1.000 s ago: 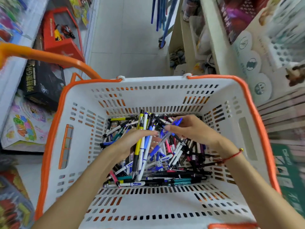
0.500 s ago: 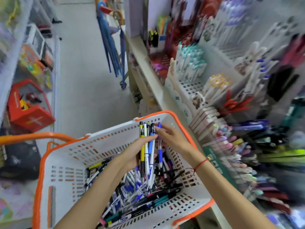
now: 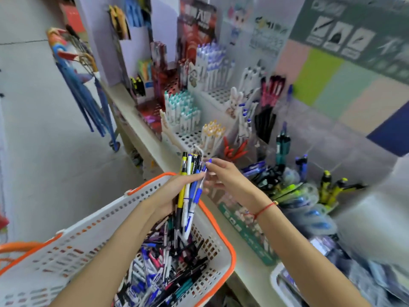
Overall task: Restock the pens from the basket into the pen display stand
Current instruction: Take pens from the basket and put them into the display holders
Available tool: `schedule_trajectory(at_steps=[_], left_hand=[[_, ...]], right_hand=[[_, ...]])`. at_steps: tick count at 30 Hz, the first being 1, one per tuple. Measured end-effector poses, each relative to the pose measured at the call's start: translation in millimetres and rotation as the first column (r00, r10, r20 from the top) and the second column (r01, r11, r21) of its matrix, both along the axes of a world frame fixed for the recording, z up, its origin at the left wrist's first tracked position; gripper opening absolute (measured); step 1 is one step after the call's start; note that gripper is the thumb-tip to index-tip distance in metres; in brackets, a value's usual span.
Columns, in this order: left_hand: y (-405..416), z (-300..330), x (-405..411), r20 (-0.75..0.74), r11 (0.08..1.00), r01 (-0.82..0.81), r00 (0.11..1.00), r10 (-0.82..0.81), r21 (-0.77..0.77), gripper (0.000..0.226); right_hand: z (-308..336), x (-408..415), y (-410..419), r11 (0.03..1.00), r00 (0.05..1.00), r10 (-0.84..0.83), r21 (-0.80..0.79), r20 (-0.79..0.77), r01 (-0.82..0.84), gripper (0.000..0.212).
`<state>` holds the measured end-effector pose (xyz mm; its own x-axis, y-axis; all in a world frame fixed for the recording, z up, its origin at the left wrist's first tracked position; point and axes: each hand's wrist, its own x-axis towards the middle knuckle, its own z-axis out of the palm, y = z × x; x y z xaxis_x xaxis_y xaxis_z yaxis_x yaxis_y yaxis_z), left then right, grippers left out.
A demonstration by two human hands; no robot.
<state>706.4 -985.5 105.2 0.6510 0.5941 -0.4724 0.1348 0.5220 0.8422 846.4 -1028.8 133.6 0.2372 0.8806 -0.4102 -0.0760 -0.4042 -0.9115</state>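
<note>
My left hand (image 3: 174, 193) grips a bunch of pens (image 3: 188, 187) upright above the basket's right rim. One is yellow, the others are white, blue and black. My right hand (image 3: 223, 176) pinches the top of a blue-capped pen (image 3: 208, 162) at the right side of the bunch. The white basket with orange rim (image 3: 230, 251) holds a heap of several mixed pens (image 3: 163, 271). The pen display stand (image 3: 188, 136), a white perforated tiered rack, sits on the shelf just beyond my hands, partly filled with rows of pens.
A shelf edge (image 3: 141, 129) runs diagonally past the basket. More pen holders with dark, green and yellow pens (image 3: 287, 187) crowd the shelf at right. Blue umbrellas (image 3: 88, 96) hang in the aisle at left. A white tray (image 3: 278, 282) sits at lower right.
The view swung from the basket up to the shelf. My left hand lifted the bunch of pens out of the heap, and my right hand rose with it to the pen tops.
</note>
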Motion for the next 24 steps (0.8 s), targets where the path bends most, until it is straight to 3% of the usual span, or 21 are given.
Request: schedule_trajectory(at_steps=[3,5,9,11,14,18,21,24], left_hand=[[-1,9,22,0.002,1.000,0.003,1.000,-0.003,-0.007,0.045],[-4,17,40,0.029,0.998,-0.058,0.998,0.059,-0.022,0.031],[-9,23,69,0.002,0.991,-0.104,0.995,0.105,0.084,0.027],[-11,27,76,-0.002,0.993,-0.075,0.997,0.075,0.095,0.019],[-12,34,81,-0.007,0.995,0.012,1.000,-0.011,0.102,0.025],[-4,37,86,0.000,0.990,0.102,0.995,-0.103,0.099,0.020],[10,31,92,0.049,0.999,-0.036,0.998,0.034,0.033,0.023],[22,24,93,0.051,0.974,-0.224,0.973,0.223,0.021,0.018]], right_hand=[[6,25,-1,0.992,0.997,-0.060,0.111,0.049,0.054,0.031],[8,42,-1,0.983,0.983,-0.086,0.172,0.163,0.058,0.031],[12,66,-8,0.963,0.926,-0.129,0.267,0.355,0.032,0.025],[14,73,-14,0.966,0.917,-0.126,0.257,0.378,0.027,0.022],[15,81,-22,0.975,0.909,-0.132,0.215,0.395,0.049,0.016],[25,95,-33,0.956,0.892,-0.226,0.263,0.390,0.127,0.008],[42,114,-42,0.851,0.849,-0.463,0.393,0.253,0.347,0.014],[59,126,-55,0.694,0.709,-0.663,0.552,0.240,0.462,0.005]])
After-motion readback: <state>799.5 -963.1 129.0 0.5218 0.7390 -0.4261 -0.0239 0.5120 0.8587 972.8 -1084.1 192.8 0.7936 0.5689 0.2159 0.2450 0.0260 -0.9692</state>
